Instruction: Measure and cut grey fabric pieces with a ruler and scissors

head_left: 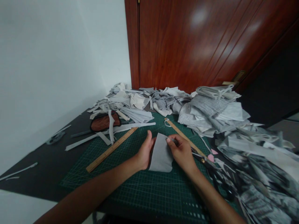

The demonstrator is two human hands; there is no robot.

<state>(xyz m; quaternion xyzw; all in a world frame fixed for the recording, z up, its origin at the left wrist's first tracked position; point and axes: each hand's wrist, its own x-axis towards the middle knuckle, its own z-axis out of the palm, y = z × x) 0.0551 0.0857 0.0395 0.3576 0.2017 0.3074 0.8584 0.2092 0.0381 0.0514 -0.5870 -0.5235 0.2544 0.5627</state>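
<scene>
A small grey piece of fabric (161,157), with a straight left edge and an uneven lower right corner, is held up over the green cutting mat (130,183). My right hand (183,152) pinches its upper right edge between thumb and fingers. At the fabric's left edge is my left hand (145,154), thumb stretched upward and clear of the cloth. The left fingers pass behind the fabric and are mostly hidden. Just right of my right hand lie black-handled scissors (221,179), partly among scraps.
Wooden rulers lie left (112,149) and right (179,129) on the mat. Fabric scraps (123,99) line the back, near a brown pouch (102,122). Folded grey cloth (212,109) is stacked at right, above a loose cloth heap (268,174). A wooden door (187,43) stands behind.
</scene>
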